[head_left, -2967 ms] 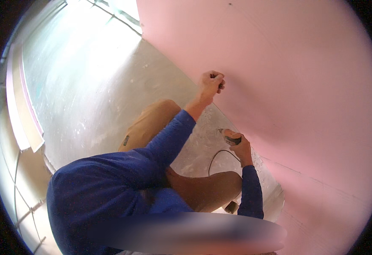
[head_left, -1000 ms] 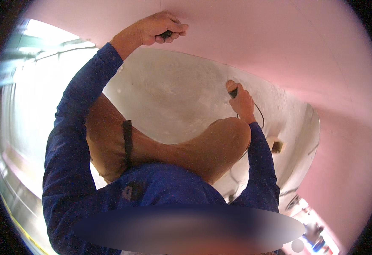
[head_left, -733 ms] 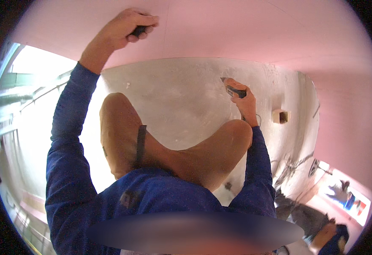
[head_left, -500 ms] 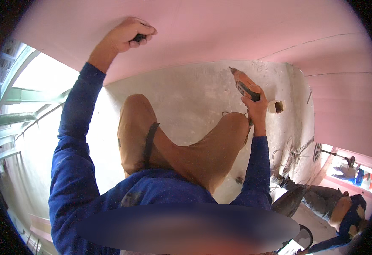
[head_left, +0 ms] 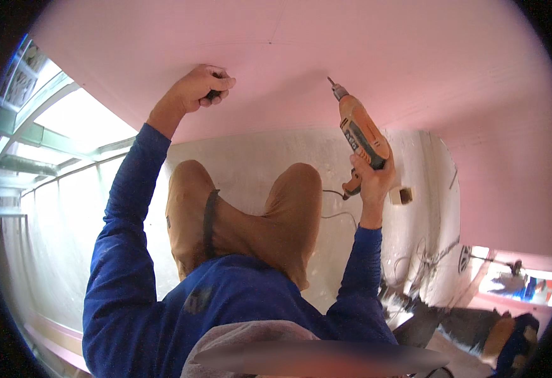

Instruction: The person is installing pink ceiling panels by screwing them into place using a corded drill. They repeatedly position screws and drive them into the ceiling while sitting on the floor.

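My right hand grips an orange and black power drill by its handle. The drill slants up and to the left, and its thin bit shows in front of the pink board. Whether the bit touches the board I cannot tell. My left hand is closed at the board, left of the drill. A bunch of small black pieces shows between its fingers, too small to make out. A small dark dot marks the board above and between my hands.
Below the board lies a grey floor, where my knees are bent. A small open box stands right of the drill, near tangled cables. Another person is at the lower right. A bright window is on the left.
The drill has come up from over the floor to the pink board. My left hand sits slightly lower and further right in view, still closed. My right knee has moved inward.
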Demonstrator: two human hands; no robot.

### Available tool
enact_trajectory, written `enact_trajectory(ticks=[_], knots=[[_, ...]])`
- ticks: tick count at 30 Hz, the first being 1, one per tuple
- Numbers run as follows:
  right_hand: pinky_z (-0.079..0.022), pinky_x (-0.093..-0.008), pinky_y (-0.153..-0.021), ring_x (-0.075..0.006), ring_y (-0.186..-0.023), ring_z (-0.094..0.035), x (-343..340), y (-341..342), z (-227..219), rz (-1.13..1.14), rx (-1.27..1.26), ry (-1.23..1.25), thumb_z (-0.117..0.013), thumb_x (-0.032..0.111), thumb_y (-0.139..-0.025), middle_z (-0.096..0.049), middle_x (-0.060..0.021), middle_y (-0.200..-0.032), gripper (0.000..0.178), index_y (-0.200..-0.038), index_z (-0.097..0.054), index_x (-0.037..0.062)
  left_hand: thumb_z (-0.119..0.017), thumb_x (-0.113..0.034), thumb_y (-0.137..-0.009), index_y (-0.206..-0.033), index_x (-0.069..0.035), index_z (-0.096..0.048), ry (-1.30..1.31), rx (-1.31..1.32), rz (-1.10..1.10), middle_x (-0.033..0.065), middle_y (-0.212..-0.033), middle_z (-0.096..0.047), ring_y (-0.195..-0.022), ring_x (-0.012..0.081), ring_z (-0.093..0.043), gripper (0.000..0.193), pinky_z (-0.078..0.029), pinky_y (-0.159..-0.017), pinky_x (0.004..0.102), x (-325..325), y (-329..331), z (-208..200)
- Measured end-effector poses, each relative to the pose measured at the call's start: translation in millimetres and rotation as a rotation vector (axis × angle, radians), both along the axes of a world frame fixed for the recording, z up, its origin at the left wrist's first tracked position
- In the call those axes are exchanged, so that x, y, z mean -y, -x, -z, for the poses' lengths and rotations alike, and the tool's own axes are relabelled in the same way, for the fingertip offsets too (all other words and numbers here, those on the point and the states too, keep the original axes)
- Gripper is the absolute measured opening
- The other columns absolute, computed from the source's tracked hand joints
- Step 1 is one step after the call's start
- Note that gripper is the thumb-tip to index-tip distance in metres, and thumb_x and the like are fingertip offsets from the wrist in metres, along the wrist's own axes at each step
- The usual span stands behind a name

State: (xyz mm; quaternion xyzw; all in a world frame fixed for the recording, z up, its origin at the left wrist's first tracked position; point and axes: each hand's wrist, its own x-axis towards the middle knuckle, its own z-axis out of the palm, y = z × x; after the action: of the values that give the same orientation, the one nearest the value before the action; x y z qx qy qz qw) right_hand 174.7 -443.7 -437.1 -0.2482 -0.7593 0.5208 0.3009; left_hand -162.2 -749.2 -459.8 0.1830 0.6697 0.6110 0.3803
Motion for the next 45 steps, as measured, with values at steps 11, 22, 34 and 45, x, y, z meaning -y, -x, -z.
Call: enact_trajectory(ticks=[11,22,34,45], knots=[[-0.058,-0.0286,-0.078,-0.0162,-0.093,-0.069,3.6,13.0,16.4,-0.016,-0.023,0.167,-0.085,0.0,-0.082,-0.069,-0.0122,-0.118,0.068,-0.144,-0.057,-0.0012,-0.074,-0.017,-0.095,-0.094,-0.001,-0.068,-0.105,0.178,-0.143,0.0052,-0.076,-0.065,-0.06,0.0119,-0.059,0.016,-0.038,-0.042,0.0246,-1.0,-9.7,-3.3],[-0.055,-0.0257,-0.066,-0.0117,-0.078,-0.067,25.5,18.7,11.6,0.032,-0.162,0.121,-0.081,-0.002,-0.083,-0.07,-0.0065,-0.099,0.059,-0.138,-0.06,-0.0014,-0.074,-0.01,-0.094,-0.106,0.004,-0.07,-0.148,0.205,-0.271,0.0091,-0.083,-0.069,-0.064,0.0135,-0.062,0.019,-0.041,-0.045,0.0257,-6.3,-55.7,29.3],[-0.052,-0.0251,-0.055,-0.0123,-0.067,-0.066,47.5,29.2,20.2,0.095,-0.205,0.044,-0.082,-0.001,-0.084,-0.069,-0.0079,-0.089,0.059,-0.138,-0.059,-0.0005,-0.077,-0.016,-0.097,-0.095,-0.005,-0.073,-0.086,0.238,-0.214,0.0059,-0.085,-0.073,-0.072,0.015,-0.066,0.012,-0.046,-0.056,0.0304,-46.9,-83.4,81.3],[-0.056,-0.0281,-0.073,-0.0167,-0.086,-0.069,52.2,10.8,18.9,0.048,-0.152,0.258,-0.081,-0.004,-0.08,-0.072,-0.0091,-0.108,0.06,-0.138,-0.062,-0.0016,-0.07,-0.014,-0.102,-0.103,-0.001,-0.071,-0.34,0.494,-0.213,0.0113,-0.099,-0.075,-0.08,0.0183,-0.066,0.012,-0.049,-0.061,0.0279,-38.2,-87.9,96.6]])
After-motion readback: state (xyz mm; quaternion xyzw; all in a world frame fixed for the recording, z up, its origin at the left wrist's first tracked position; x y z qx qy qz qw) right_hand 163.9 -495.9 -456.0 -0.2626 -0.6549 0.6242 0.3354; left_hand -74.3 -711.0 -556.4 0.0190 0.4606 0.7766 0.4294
